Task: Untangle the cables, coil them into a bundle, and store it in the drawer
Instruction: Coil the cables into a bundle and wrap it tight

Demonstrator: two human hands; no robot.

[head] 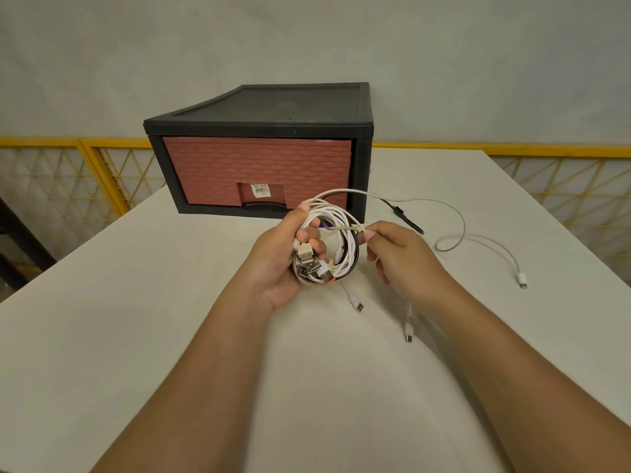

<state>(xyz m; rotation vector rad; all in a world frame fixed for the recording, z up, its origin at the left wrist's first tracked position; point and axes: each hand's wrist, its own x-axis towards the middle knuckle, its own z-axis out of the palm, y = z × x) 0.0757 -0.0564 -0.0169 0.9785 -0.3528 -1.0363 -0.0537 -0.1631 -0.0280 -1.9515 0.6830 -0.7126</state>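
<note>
Our left hand (283, 257) grips the cable coil (336, 216) above the middle of the table (170, 302), before the closed drawer (256, 169); our right hand (392, 254) pinches a loose strand (346, 228). Light, limp, springy — we should clasp across all loops, not plugs.

The only camera rides on my head, looking forward and down along both my forearms onto the white table (153, 336). Its lens is wide, so my arms fan out toward the bottom corners and the table's edges splay. My left hand (280, 264) and right hand (392, 254) sit close under it, about the middle of the view, holding the cables (336, 213) between them. Beyond them the drawer (256, 165) faces me, seen from a little above so its dark top shows. Farthest off, across the upper part, run the grey wall (307, 39) and a yellow railing (51, 142).
</note>
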